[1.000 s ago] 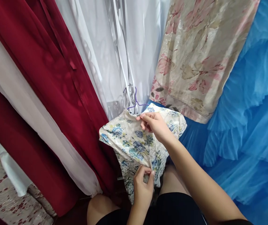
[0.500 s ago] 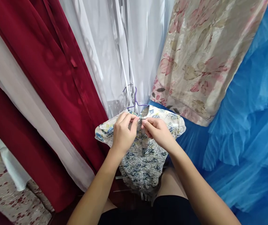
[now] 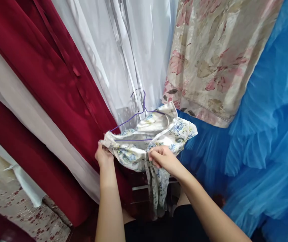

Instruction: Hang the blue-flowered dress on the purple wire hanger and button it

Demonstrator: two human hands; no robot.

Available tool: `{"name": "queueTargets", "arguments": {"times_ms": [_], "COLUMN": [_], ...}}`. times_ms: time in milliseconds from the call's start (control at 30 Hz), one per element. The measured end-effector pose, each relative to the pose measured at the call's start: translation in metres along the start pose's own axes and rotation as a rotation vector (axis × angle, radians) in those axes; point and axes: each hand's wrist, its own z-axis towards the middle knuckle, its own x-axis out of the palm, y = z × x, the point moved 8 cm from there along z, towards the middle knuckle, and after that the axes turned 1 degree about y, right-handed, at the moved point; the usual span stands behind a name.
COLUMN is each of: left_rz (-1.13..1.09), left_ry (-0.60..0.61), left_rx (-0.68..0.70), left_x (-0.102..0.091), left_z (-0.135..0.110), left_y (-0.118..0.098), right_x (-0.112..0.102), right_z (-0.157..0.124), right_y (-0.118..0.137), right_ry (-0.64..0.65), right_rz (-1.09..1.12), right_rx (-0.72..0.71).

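Observation:
A small white garment with blue flowers [image 3: 159,134] hangs half off a thin purple wire hanger [image 3: 134,116] among hung dresses. My left hand [image 3: 104,155] is closed on the garment's left sleeve edge, near the hanger's left tip. My right hand [image 3: 163,158] pinches the garment's front edge, pulled down and open. The hanger's left arm and bottom wire are bare, and the garment's inside shows. The rest of the cloth droops below my hands.
A dark red dress [image 3: 58,84] and a pale sheer layer [image 3: 33,124] hang at left. White sheer fabric [image 3: 139,50] hangs behind the hanger. A beige dress with pink flowers [image 3: 209,60] and blue tulle ruffles [image 3: 267,134] fill the right. My knees show below.
My hands moved from the neckline down and apart. The left went to the left sleeve, the right to the front edge. The garment came open, baring the hanger's left arm.

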Motion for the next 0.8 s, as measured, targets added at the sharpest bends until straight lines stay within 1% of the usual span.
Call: {"name": "queueTargets", "arguments": {"times_ms": [67,100,167,200,267,333,400,467,500,567,633,667,700,733,800], "left_rz": [0.008,0.007,0.0,-0.007,-0.027,-0.053,-0.082,-0.101,-0.106,-0.101,-0.076,-0.046,0.001,0.06,0.185], "left_ry": [-0.004,-0.009,-0.023,-0.027,-0.007,0.038,0.1,0.213,0.291,0.451,0.576,0.62,0.661,0.701,0.741], "left_rx": [-0.132,-0.19,-0.286,-0.321,-0.379,-0.412,-0.423,-0.423,-0.423,-0.426,-0.419,-0.4,-0.364,-0.314,-0.204], "left_x": [-0.024,-0.035,-0.057,-0.066,-0.075,-0.072,-0.059,-0.037,-0.023,0.002,0.02,0.026,0.03,0.033,0.035], "left_z": [-0.014,-0.026,-0.055,-0.07,-0.099,-0.126,-0.149,-0.172,-0.184,-0.21,-0.234,-0.243,-0.25,-0.256,-0.259], "left_y": [0.036,0.054,0.088,0.102,0.123,0.133,0.132,0.123,0.117,0.104,0.092,0.087,0.08,0.074,0.062], "right_x": [0.004,0.003,-0.008,-0.016,-0.039,-0.068,-0.097,-0.115,-0.119,-0.116,-0.104,-0.096,-0.086,-0.074,-0.049], "right_z": [-0.006,-0.011,-0.023,-0.031,-0.048,-0.068,-0.088,-0.105,-0.109,-0.112,-0.109,-0.105,-0.101,-0.096,-0.088], "right_y": [-0.01,-0.018,-0.036,-0.047,-0.07,-0.092,-0.11,-0.121,-0.124,-0.125,-0.12,-0.114,-0.108,-0.103,-0.096], "right_ry": [-0.005,-0.028,-0.1,-0.144,-0.261,-0.44,-0.665,-0.861,-0.924,-0.98,-0.957,-0.911,-0.837,-0.737,-0.509], "right_rz": [0.103,0.155,0.266,0.322,0.432,0.536,0.645,0.742,0.773,0.765,0.626,0.52,0.416,0.338,0.293], "right_rx": [0.037,0.053,0.079,0.089,0.097,0.084,0.02,-0.079,-0.123,-0.173,-0.175,-0.172,-0.168,-0.161,-0.142]}}
